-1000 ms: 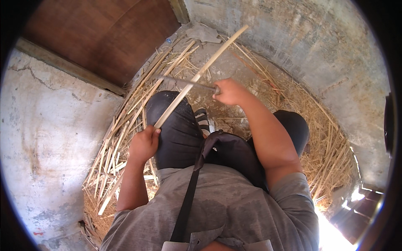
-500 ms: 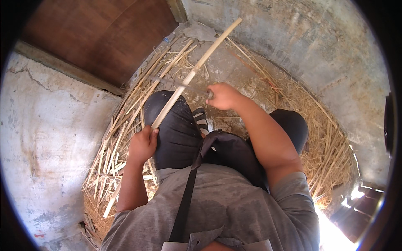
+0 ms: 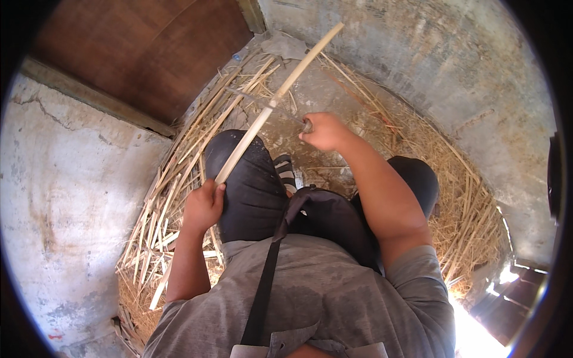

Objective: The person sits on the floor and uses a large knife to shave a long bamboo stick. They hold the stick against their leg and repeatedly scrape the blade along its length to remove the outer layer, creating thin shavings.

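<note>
My left hand [image 3: 204, 206] is closed around the near end of a long pale bamboo strip [image 3: 253, 129]. The strip slants across my left knee and away to the upper right, its far end in the air. My right hand [image 3: 324, 131] grips the handle of a long thin knife [image 3: 250, 97]. Its dark blade crosses the bamboo strip near a joint, beyond my knee, with the tip reaching left past the strip. Part of the handle is hidden inside my fingers.
Split bamboo strips [image 3: 156, 224] lie piled on my left along the whitewashed wall [image 3: 71, 197]. Fine shavings [image 3: 459, 221] and more strips cover the floor on my right. A brown wooden panel [image 3: 149, 53] stands at the far left, and a stained wall [image 3: 430, 65] closes the far right.
My right hand has slid the knife a little farther along the strip, away from me and slightly right. The left hand and the strip have hardly moved.
</note>
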